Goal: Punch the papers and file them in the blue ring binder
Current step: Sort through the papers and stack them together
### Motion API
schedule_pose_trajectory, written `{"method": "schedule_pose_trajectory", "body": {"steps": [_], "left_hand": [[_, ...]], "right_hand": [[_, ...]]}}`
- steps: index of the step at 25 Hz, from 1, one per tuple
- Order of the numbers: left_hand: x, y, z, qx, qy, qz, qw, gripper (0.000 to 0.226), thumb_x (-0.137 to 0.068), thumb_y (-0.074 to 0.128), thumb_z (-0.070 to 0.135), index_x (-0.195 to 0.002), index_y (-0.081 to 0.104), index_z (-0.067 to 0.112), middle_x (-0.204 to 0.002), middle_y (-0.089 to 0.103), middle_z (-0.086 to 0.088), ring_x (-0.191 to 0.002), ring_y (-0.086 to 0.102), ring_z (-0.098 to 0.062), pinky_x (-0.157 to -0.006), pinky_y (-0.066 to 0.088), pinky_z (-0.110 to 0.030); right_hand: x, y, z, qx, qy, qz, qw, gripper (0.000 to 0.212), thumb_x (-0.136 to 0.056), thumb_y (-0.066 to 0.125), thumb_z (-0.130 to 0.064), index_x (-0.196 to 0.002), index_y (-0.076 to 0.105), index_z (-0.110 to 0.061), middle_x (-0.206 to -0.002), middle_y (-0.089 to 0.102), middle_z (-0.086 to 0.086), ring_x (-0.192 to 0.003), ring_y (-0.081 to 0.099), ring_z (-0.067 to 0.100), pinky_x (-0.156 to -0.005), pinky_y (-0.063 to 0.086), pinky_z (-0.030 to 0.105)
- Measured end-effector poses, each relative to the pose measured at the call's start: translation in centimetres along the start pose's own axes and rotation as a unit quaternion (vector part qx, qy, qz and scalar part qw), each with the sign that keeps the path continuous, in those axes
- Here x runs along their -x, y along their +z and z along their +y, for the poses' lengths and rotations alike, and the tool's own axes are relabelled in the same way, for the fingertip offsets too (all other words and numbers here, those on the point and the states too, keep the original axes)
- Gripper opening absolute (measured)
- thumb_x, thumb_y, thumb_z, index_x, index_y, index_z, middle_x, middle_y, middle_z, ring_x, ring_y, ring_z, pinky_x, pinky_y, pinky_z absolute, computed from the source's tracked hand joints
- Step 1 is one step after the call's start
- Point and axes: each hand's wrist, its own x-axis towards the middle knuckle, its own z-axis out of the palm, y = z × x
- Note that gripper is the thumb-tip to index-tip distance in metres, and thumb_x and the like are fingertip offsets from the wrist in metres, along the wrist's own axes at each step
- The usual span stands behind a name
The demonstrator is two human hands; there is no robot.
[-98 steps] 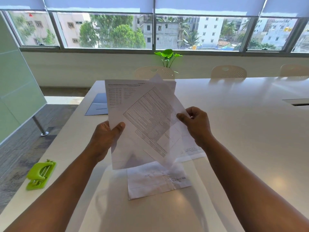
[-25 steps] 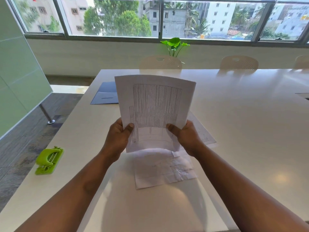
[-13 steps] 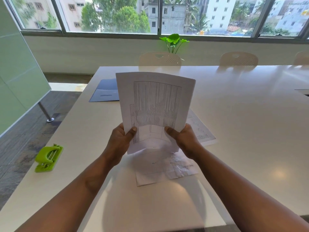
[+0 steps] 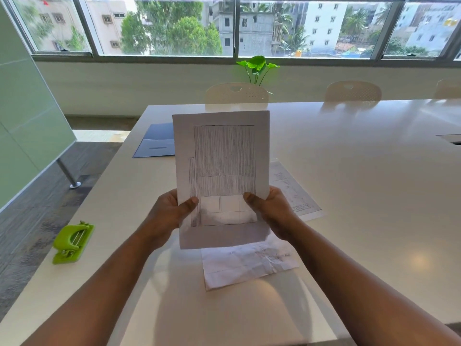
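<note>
Free room / obstacles, head view:
- held sheets [image 4: 222, 171] stand upright at frame centre, gripped at the lower corners by left hand [image 4: 169, 216] and right hand [image 4: 273, 212]; they screen the table [image 4: 361, 183] strip directly behind
- under the hands: creased sheet [image 4: 249, 265] flat, lower centre; another sheet [image 4: 291, 191] flat, right of centre
- green hole punch [image 4: 72, 243] at table's left edge, well apart from the hands; bare tabletop between
- blue binder [image 4: 156, 141] flat, upper left of centre, partly hidden by held sheets
- right half of table: open surface out to recessed slot [image 4: 451, 139] at right frame edge
- chair backs [image 4: 237, 93] line the far edge
</note>
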Motion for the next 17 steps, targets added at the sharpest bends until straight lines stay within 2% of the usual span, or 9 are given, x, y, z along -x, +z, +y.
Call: {"method": "schedule_pose_trajectory", "body": {"steps": [1,3,4,6,8,10,13,15,17], "left_hand": [[-0.2,-0.3,0.1,0.047,-0.018,-0.007,0.999,0.034,-0.086,0.075,0.028,-0.119,0.072,0.019,-0.118,0.075,-0.014,-0.104,0.069,-0.032,-0.085,0.053,-0.043],[-0.3,-0.2,-0.2,0.128,-0.049,-0.005,0.991,0.038,-0.086,0.068,0.018,-0.124,0.067,0.011,-0.119,0.075,-0.012,-0.106,0.072,-0.026,-0.084,0.060,-0.037],[-0.4,-0.1,-0.7,0.143,-0.063,0.000,0.988,0.039,-0.088,0.065,0.014,-0.126,0.065,0.010,-0.120,0.075,-0.011,-0.108,0.072,-0.026,-0.089,0.060,-0.039],[-0.4,0.1,-2.1,0.119,-0.081,0.024,0.989,0.032,-0.094,0.062,0.010,-0.126,0.065,0.009,-0.119,0.075,-0.011,-0.110,0.071,-0.027,-0.098,0.055,-0.044],[-0.6,-0.1,-3.3,0.079,-0.087,0.067,0.991,0.019,-0.099,0.061,0.009,-0.116,0.069,0.013,-0.112,0.077,-0.010,-0.103,0.074,-0.026,-0.091,0.056,-0.041],[-0.7,-0.2,-3.8,0.038,-0.095,0.103,0.989,0.013,-0.101,0.059,0.010,-0.106,0.071,0.015,-0.101,0.079,-0.007,-0.090,0.077,-0.022,-0.075,0.059,-0.034],[-0.4,-0.3,-3.6,0.008,-0.097,0.118,0.988,0.014,-0.102,0.058,0.009,-0.102,0.071,0.012,-0.087,0.080,-0.005,-0.072,0.077,-0.018,-0.056,0.059,-0.027],[-0.4,-0.4,-3.6,0.012,-0.109,0.121,0.986,0.013,-0.102,0.057,0.008,-0.102,0.070,0.010,-0.084,0.080,-0.009,-0.069,0.076,-0.023,-0.055,0.061,-0.031],[-0.5,-0.4,-3.7,0.026,-0.119,0.128,0.984,0.013,-0.102,0.056,0.007,-0.103,0.069,0.007,-0.085,0.079,-0.013,-0.070,0.076,-0.028,-0.062,0.063,-0.039]], "right_hand": [[0.0,-0.1,0.0,-0.001,0.009,-0.010,1.000,0.025,-0.098,0.068,-0.023,-0.121,0.072,-0.015,-0.105,0.074,0.001,-0.104,0.068,0.025,-0.095,0.058,0.045],[-0.1,-0.1,0.4,-0.003,0.037,-0.037,0.999,0.024,-0.097,0.070,-0.022,-0.119,0.071,-0.015,-0.106,0.074,0.002,-0.105,0.068,0.026,-0.099,0.056,0.049],[-0.1,0.0,0.6,0.000,0.052,-0.054,0.997,0.024,-0.096,0.070,-0.021,-0.120,0.071,-0.015,-0.107,0.073,0.003,-0.106,0.068,0.027,-0.100,0.055,0.051],[-0.2,-0.2,0.8,0.018,0.084,-0.081,0.993,0.029,-0.093,0.072,-0.018,-0.122,0.070,-0.014,-0.109,0.074,0.004,-0.106,0.069,0.027,-0.100,0.056,0.052],[-0.7,-1.1,0.9,0.059,0.096,-0.080,0.990,0.033,-0.091,0.076,-0.024,-0.122,0.070,-0.015,-0.110,0.075,0.002,-0.102,0.071,0.023,-0.095,0.059,0.046],[-1.5,-2.8,1.4,0.126,0.084,-0.007,0.988,0.047,-0.088,0.079,-0.036,-0.127,0.068,-0.011,-0.116,0.074,0.003,-0.101,0.069,0.019,-0.092,0.057,0.038],[-2.8,-6.4,2.8,0.284,0.101,0.125,0.945,0.068,-0.084,0.078,-0.049,-0.138,0.060,-0.012,-0.138,0.064,0.007,-0.122,0.062,0.027,-0.104,0.050,0.044],[-3.2,-8.5,3.6,0.394,0.148,0.152,0.894,0.074,-0.079,0.075,-0.057,-0.140,0.057,-0.018,-0.143,0.057,0.009,-0.129,0.054,0.033,-0.105,0.048,0.047],[-3.2,-10.0,3.8,0.445,0.190,0.149,0.863,0.074,-0.077,0.075,-0.061,-0.134,0.055,-0.018,-0.140,0.052,0.011,-0.130,0.049,0.037,-0.101,0.046,0.048]]}}
